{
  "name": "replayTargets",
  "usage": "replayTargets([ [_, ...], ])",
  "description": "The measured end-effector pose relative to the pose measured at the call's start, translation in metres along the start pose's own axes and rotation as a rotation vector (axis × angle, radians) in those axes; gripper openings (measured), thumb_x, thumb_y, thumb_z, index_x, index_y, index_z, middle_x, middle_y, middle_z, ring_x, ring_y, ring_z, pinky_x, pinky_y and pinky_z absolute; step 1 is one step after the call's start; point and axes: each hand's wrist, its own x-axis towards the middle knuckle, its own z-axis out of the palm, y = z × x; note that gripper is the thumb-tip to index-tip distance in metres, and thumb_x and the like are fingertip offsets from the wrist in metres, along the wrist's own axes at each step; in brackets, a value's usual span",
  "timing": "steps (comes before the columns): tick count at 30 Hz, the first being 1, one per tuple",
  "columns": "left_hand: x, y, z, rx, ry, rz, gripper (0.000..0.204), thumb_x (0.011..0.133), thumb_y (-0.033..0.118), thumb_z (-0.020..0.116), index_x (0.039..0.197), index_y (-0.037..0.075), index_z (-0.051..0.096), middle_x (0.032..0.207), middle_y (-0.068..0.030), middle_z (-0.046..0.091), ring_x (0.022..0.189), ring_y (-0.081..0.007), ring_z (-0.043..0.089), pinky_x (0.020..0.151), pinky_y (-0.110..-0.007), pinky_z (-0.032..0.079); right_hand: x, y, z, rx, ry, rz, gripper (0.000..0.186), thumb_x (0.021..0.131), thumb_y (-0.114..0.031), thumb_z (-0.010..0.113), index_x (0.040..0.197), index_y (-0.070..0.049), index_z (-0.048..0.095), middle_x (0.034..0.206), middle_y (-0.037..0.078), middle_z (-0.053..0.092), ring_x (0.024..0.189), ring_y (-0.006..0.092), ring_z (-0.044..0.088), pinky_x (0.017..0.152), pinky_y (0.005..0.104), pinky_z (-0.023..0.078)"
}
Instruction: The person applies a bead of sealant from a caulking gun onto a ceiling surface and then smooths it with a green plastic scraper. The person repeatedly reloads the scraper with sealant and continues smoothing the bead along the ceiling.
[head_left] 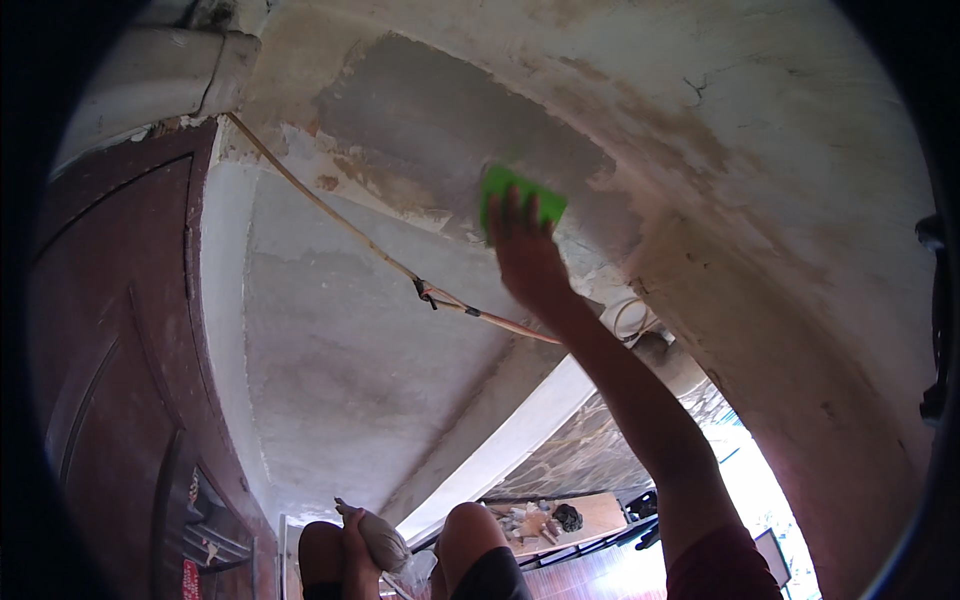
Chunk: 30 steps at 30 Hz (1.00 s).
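My right arm is raised, and my right hand (530, 262) presses a flat green plastic scraper (548, 204) against the plastered surface overhead. The fingers lie over its face, slightly blurred. Around the scraper spreads a darker grey plaster patch (430, 110) with ragged edges, bordered by brownish, worn plaster. Low down, next to my bent knees, my left hand (355, 553) is closed round a lumpy greyish bag (383, 543) with a narrow end poking up. What fills the bag cannot be made out.
A tan cable (330, 207), tied midway with black tape, hangs across the wall below the patch. A dark red wooden door (110, 290) stands at the left. Past my right arm are a white pipe end (630, 318) and a table (597, 512) bearing rubble-like pieces.
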Motion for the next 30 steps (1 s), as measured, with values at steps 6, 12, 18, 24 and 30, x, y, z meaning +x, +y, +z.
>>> replayTargets([
  [6, -0.014, 0.004, 0.009, 0.015, 0.051, 0.023, 0.026, 0.083, 0.036, 0.058, 0.095, 0.014, 0.05, 0.081, -0.0048, 0.053, 0.075, -0.0215, 0.058, 0.069, -0.039, 0.051, -0.041, -0.008, -0.04, 0.44, -0.157, 0.174, 0.056, 0.079, -0.002, 0.053, 0.134, -0.002, 0.041, 0.125, 0.022, 0.055, 0.11, 0.0349, 0.06, 0.078, 0.0449, 0.058],
  [12, -0.012, 0.007, 0.01, 0.008, 0.014, -0.017, 0.028, 0.083, 0.036, 0.059, 0.096, 0.013, 0.05, 0.081, -0.0053, 0.054, 0.075, -0.0214, 0.058, 0.068, -0.038, 0.051, -0.028, 0.078, -0.044, 0.292, 0.175, 0.247, 0.054, 0.078, 0.004, 0.052, 0.13, -0.007, 0.049, 0.124, 0.018, 0.059, 0.102, 0.034, 0.063, 0.085, 0.0436, 0.054],
  [18, -0.008, 0.002, 0.012, 0.019, 0.028, -0.042, 0.028, 0.082, 0.035, 0.059, 0.097, 0.014, 0.05, 0.081, -0.005, 0.054, 0.074, -0.0217, 0.058, 0.069, -0.038, 0.051, -0.007, 0.109, -0.002, 0.128, 0.304, 0.178, 0.068, 0.075, 0.007, 0.052, 0.14, -0.008, 0.042, 0.134, 0.021, 0.05, 0.116, 0.0371, 0.055, 0.089, 0.0432, 0.052],
  [24, -0.002, -0.004, 0.007, 0.039, 0.035, 0.006, 0.029, 0.082, 0.035, 0.059, 0.101, 0.016, 0.049, 0.083, -0.0051, 0.054, 0.076, -0.0218, 0.058, 0.07, -0.04, 0.051, -0.016, 0.079, 0.039, -0.08, 0.115, 0.109, 0.072, 0.076, 0.002, 0.053, 0.144, 0.0, 0.03, 0.144, 0.031, 0.033, 0.131, 0.047, 0.037, 0.102, 0.0523, 0.042],
  [30, -0.004, 0.001, 0.004, 0.013, 0.013, -0.047, 0.03, 0.082, 0.035, 0.059, 0.103, 0.016, 0.048, 0.085, -0.0048, 0.053, 0.078, -0.0224, 0.058, 0.07, -0.04, 0.051, -0.065, 0.025, 0.029, 0.146, -0.03, 0.011, 0.071, 0.077, 0.0, 0.055, 0.144, -0.001, 0.031, 0.145, 0.029, 0.033, 0.13, 0.0452, 0.039, 0.1, 0.0512, 0.044],
])
